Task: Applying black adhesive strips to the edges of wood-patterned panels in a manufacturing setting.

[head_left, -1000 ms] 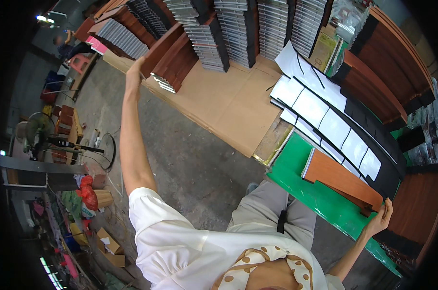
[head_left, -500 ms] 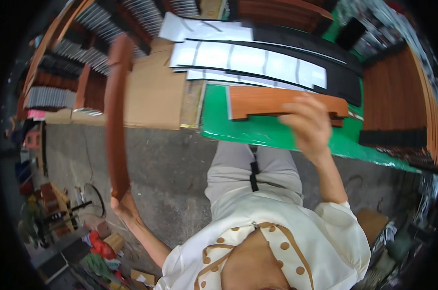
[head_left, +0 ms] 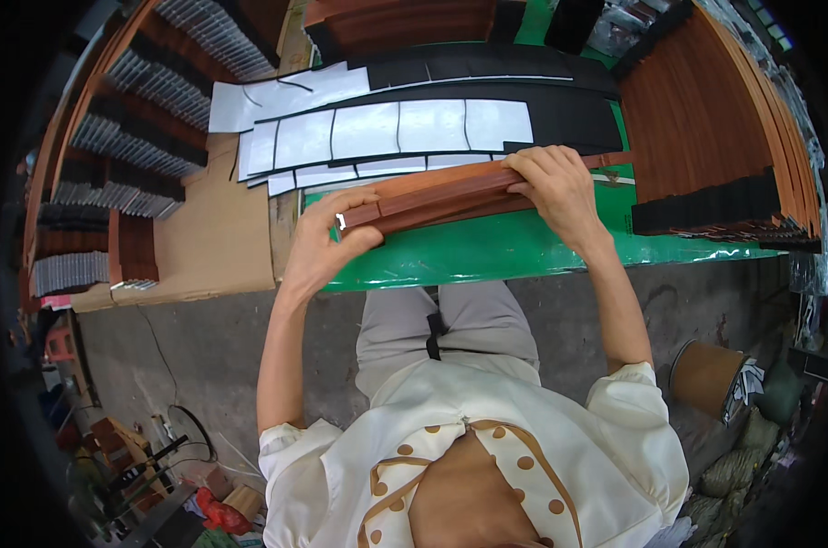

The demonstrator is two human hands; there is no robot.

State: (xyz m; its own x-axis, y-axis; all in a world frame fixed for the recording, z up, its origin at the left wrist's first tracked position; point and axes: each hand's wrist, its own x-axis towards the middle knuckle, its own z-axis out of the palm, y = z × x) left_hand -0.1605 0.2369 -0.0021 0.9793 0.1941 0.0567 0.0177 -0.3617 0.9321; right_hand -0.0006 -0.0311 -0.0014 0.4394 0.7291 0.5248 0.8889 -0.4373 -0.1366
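Observation:
A long reddish-brown wood-grain strip point(head_left: 432, 203) with a pale left end lies across the front of the table, held between both hands. My left hand point(head_left: 321, 239) grips its left end, thumb in front and fingers over the top. My right hand point(head_left: 558, 194) pinches the strip toward its right end, fingers over the upper edge. Directly behind it, and partly hidden by it, is a more orange wood-grain strip point(head_left: 423, 178). Green sheeting point(head_left: 487, 256) covers the table beneath. Farther back lie long black sheets point(head_left: 574, 119) with white backing point(head_left: 368, 132) facing up.
Wood-grain strips stand stacked on the right point(head_left: 706, 137). More stacks with silvery ends point(head_left: 140, 137) line the left side, beside brown cardboard point(head_left: 218, 219). Another wood-grain stack point(head_left: 414, 23) sits at the back. A round brown container point(head_left: 706, 374) stands on the floor at right.
My left hand has swung the reddish-brown strip from upright at the left down onto the green-covered table. My right hand now grips it too. The view has shifted right.

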